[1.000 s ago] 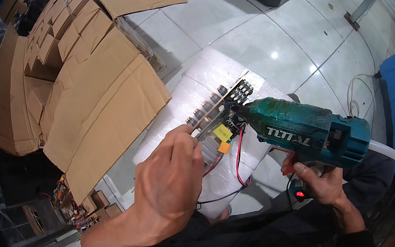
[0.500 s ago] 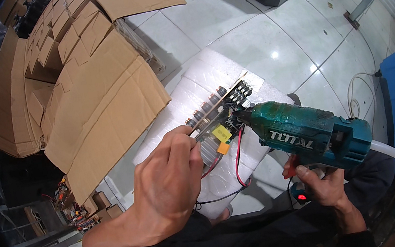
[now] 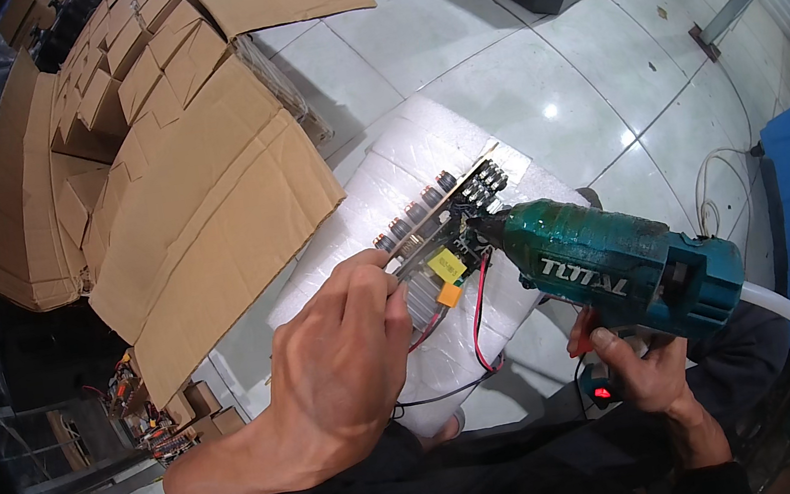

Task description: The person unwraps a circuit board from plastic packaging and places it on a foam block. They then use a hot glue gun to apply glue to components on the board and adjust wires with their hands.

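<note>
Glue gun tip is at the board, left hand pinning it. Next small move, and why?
Probably squeeze the trigger for a short bead. The teal glue gun in the right hand has its nozzle on the circuit board beside the yellow component, and the left hand pins the board's edge on the white foam block.

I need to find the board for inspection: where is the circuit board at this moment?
In the head view the circuit board lies at centre on the white foam block, just above the left hand that touches it, with the nozzle of the green glue gun on its right side.
</note>
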Demonstrator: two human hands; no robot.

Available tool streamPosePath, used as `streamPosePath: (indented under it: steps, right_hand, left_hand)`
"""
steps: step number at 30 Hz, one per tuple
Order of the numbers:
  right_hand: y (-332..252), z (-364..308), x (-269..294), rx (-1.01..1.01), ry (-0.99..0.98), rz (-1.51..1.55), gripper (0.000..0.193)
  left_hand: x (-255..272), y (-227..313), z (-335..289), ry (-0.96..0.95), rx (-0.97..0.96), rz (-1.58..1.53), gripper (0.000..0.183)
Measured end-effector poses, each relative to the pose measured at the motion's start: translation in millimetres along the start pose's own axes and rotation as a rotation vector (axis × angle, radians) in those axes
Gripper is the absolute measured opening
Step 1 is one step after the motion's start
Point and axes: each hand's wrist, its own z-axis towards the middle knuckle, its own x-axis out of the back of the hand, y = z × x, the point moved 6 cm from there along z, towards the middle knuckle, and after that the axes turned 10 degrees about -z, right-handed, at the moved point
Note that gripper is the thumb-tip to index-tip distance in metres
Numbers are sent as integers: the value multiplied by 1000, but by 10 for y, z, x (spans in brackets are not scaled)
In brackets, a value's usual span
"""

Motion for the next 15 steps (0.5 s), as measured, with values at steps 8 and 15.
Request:
streamPosePath:
  steps: [8,15]
  right_hand:
    - [-8,-10,-15,34,-29,29,16]
    - [-4,-6,6,21,2,-6,16]
  left_hand:
    - [11,21,13,3,36,5,12]
    - [16,25,13,7,47,1,12]
